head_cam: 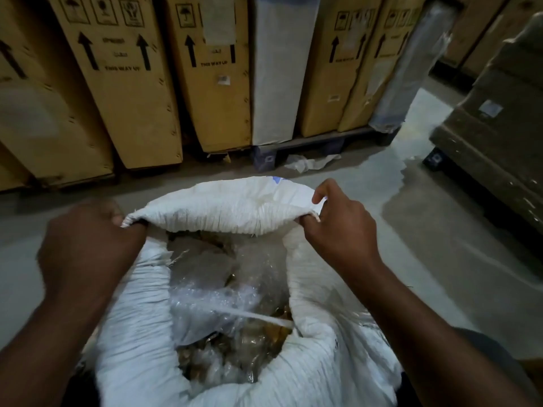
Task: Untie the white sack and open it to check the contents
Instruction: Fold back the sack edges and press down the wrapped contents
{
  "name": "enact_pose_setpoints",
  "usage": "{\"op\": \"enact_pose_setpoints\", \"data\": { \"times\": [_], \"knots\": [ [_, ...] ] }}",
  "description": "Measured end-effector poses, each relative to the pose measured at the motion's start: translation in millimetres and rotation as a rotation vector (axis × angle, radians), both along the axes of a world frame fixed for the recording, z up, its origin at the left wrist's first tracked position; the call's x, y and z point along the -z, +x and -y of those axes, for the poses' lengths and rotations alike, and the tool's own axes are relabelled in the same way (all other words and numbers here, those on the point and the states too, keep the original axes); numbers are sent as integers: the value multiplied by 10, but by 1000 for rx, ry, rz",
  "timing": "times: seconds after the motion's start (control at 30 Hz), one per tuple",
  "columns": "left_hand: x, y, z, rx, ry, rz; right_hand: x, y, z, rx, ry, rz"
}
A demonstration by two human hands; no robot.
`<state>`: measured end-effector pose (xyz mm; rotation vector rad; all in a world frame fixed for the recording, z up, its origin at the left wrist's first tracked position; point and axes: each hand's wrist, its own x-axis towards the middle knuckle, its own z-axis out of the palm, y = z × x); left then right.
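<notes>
The white woven plastic sack stands on the grey concrete floor right in front of me, its mouth untied and spread wide. My left grip is curled round the far rim at its left corner. My right grip pinches the same rim at the right corner, so the edge is taut between them. Inside I see crumpled clear plastic wrapping over brownish pieces I cannot identify, and a loose white strip lies across the opening. I judge the untying done and the checking in hand; next I would hold the rim one-handed and part the plastic. Tall brown cardboard cartons stand beyond.
</notes>
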<state>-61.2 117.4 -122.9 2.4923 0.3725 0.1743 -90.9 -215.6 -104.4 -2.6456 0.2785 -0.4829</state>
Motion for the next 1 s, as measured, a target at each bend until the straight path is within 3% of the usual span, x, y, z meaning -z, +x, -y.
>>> {"op": "enact_pose_setpoints", "data": {
  "times": [0.07,0.2,0.33,0.4,0.43,0.53,0.63,0.7,0.8,0.9,1.0],
  "knots": [
    [-100,-27,58,-56,-205,-15,13,-88,-88,-62,20,28],
    [-94,-15,152,-201,-892,-177,-33,-208,-35,-125,279,73],
    [-49,-16,228,-197,-1121,-119,-75,-408,-296,-339,275,237],
    [9,10,222,-213,-1148,-89,-9,-462,-429,-502,217,138],
    [22,25,223,-194,-1143,-89,65,-443,-442,-538,161,-8],
    [131,88,274,-177,-911,-171,326,-312,-273,-504,-137,-565],
    [370,37,347,85,-247,-336,532,-206,-71,-410,-348,-771],
    [602,-117,400,266,91,-369,618,-189,1,-353,-335,-781],
    [778,-325,536,354,366,-374,676,-205,29,-312,-346,-751],
    [679,-488,666,402,489,-383,638,-250,11,-278,-382,-655],
    [540,-755,705,469,535,-377,379,-464,-137,-421,-299,-390]
  ]
}}
